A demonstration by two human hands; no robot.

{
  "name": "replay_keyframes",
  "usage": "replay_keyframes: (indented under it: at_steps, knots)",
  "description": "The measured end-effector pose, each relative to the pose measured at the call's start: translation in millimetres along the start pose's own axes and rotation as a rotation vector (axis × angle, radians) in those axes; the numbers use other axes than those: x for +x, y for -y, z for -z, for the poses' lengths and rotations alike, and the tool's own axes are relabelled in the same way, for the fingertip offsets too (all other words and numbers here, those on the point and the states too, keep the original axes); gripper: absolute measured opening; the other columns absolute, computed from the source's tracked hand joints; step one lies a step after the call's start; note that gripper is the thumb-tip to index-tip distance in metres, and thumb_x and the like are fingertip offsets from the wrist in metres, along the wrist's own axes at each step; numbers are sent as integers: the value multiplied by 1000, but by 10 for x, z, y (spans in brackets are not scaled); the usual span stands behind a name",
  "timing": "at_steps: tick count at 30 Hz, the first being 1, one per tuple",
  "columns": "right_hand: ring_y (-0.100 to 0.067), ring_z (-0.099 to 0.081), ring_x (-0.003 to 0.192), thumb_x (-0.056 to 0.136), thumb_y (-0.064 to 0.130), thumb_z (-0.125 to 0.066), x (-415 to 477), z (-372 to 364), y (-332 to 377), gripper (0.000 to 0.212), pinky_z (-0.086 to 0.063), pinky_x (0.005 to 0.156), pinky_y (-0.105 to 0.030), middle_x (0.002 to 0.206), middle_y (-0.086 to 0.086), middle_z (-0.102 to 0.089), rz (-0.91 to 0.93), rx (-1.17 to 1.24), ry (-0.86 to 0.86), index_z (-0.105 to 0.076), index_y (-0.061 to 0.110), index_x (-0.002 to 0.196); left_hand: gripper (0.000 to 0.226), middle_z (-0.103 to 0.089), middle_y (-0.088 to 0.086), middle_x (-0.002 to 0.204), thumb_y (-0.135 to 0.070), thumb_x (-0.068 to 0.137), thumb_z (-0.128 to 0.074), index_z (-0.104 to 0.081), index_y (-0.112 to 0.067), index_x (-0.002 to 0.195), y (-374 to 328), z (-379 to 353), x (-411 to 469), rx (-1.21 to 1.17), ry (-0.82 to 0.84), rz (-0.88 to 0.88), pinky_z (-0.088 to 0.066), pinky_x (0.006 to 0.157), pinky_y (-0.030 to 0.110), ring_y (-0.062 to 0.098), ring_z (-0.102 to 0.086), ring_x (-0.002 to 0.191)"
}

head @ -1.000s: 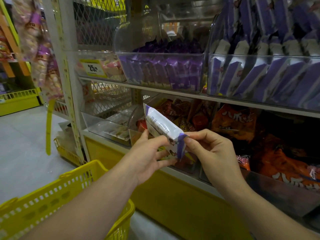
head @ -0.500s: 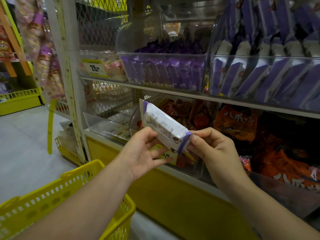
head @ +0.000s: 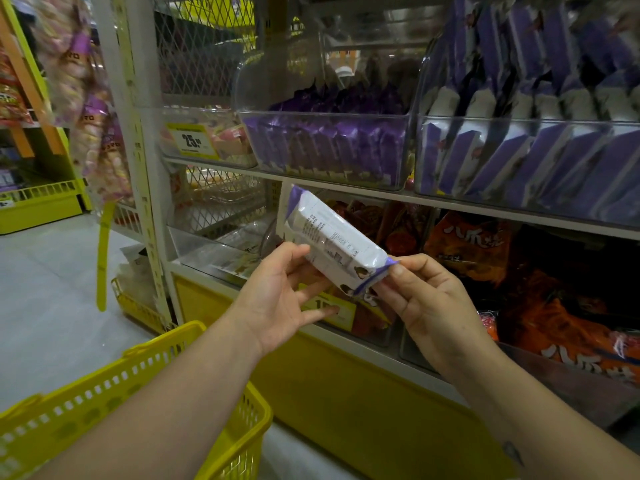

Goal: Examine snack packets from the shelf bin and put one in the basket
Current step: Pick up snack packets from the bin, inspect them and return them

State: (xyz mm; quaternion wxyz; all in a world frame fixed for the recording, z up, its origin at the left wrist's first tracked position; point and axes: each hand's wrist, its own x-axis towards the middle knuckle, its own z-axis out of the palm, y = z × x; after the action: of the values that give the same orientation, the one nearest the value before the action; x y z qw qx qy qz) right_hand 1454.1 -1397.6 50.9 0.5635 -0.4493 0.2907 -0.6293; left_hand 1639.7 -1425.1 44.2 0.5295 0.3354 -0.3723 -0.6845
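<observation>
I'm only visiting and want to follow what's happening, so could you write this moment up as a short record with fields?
place: shop shelving, clear bin of purple packets on the upper shelf
held item: white and purple snack packet, tilted, printed side towards the camera
left hand: holds the packet's middle, thumb on top, fingers beneath
right hand: pinches the packet's purple end seal
basket: yellow, lower left; packet not yet in it
lower shelf: orange bags
</observation>
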Motion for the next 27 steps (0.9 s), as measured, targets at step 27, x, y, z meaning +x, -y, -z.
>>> replay_keyframes:
  at_steps: [27]
  knots:
    - [-8, -70, 83, 89, 16, -67, 195, -312, 1721, 36, -55, 74, -24, 100, 7, -71, 343, -860, 119, -57, 43, 111, 47, -66, 3, 126, -36, 85, -61, -57, -32, 132, -1352, -1397, -230, 759, 23, -891, -54, 94, 47, 20, -64, 113]
